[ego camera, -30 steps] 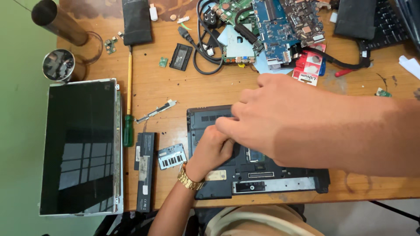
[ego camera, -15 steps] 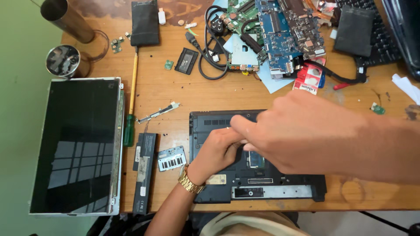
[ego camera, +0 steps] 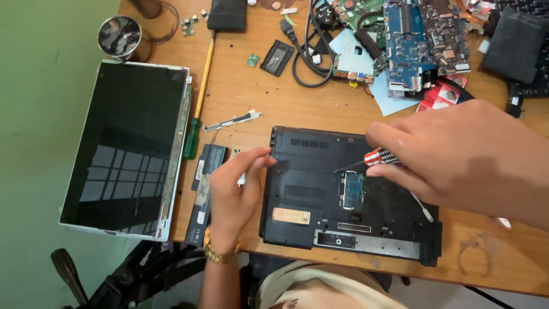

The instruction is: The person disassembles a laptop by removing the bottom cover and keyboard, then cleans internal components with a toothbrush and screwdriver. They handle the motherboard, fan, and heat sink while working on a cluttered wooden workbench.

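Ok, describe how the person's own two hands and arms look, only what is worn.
Both forearms are bare, with no sleeves or gloves in view. The left hand has a gold-coloured metal wristwatch on its wrist. The right hand shows no ring, watch or band on the part in view.

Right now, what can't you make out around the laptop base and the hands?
Head view only:
- Screwdriver tip: too small to tell whether it sits on a screw.
- Right hand hides the right rear part of the laptop base.
- Small white item in the left hand: fingers cover most of it.
- Circuit boards: cut off by the top edge.
- Right forearm: runs off the right edge.
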